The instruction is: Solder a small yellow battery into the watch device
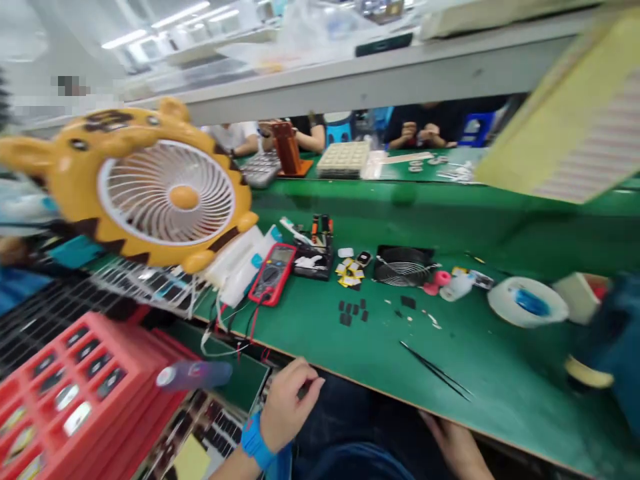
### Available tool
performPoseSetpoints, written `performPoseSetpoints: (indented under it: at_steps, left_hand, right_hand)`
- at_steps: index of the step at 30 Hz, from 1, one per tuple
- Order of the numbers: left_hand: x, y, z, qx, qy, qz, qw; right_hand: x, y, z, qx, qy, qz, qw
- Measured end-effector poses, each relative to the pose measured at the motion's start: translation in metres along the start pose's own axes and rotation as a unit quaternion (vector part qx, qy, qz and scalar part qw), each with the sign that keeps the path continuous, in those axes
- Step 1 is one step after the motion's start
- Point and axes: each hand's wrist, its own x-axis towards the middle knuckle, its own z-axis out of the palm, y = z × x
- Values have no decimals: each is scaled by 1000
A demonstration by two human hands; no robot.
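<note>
My left hand (293,403), with a blue band on its wrist, is just off the table's front edge. Its fingers are loosely curled toward the thumb, and nothing shows in them. Part of my right hand (453,443) shows below the front edge to the right; the edge hides most of its fingers. On the green table (320,347), black tweezers (435,370) lie nearest to my right hand. Several small black pieces (353,310) lie farther in, beside a cluster of yellow-and-white pieces (350,272).
A red multimeter (273,275) with leads stands behind my left hand. Red trays (135,360), a bottle (194,376) and a lion-shaped fan (173,193) are at left. A white bowl (527,301) sits at right. Co-workers' hands (420,133) are across the bench.
</note>
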Motion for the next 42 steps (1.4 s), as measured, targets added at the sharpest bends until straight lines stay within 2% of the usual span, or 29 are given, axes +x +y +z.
performPoseSetpoints:
  at_steps: [3,5,7,10,12,14,18,23,33,38,42]
  left_hand:
    - [47,6,14,-32,-20,68,997]
    - [72,5,24,-39,-22,88,995]
    - [90,2,34,-38,-20,92,995]
    - [103,1,44,-24,-17,83,996]
    - [104,1,46,-10,-11,72,997]
    - [103,2,46,2,-6,64,998]
    - [101,3,47,9,-6,60,998]
    - [101,4,47,8,-6,60,998]
    - [105,4,47,7,-20,60,998]
    - [106,4,47,13,-19,69,997]
    - [105,3,48,27,-20,67,997]
  right_hand:
    - [-22,-11,-5,112,-7,35,993]
    - [-26,-33,-23,145,-38,32,988]
    - [-22,-58,-49,159,-67,0,985]
    - [-4,-81,-91,138,5,8,990]
    - [13,-81,-110,107,46,16,993]
    - [30,-74,-118,41,64,1,997]
    - [57,-56,-108,-90,42,-23,995]
    - [70,-44,-93,-174,20,-36,984]
    - [68,-46,-98,-134,19,-10,991]
    - [61,-46,-95,-109,63,-52,991]
    - [58,-46,-89,-141,77,-76,984]
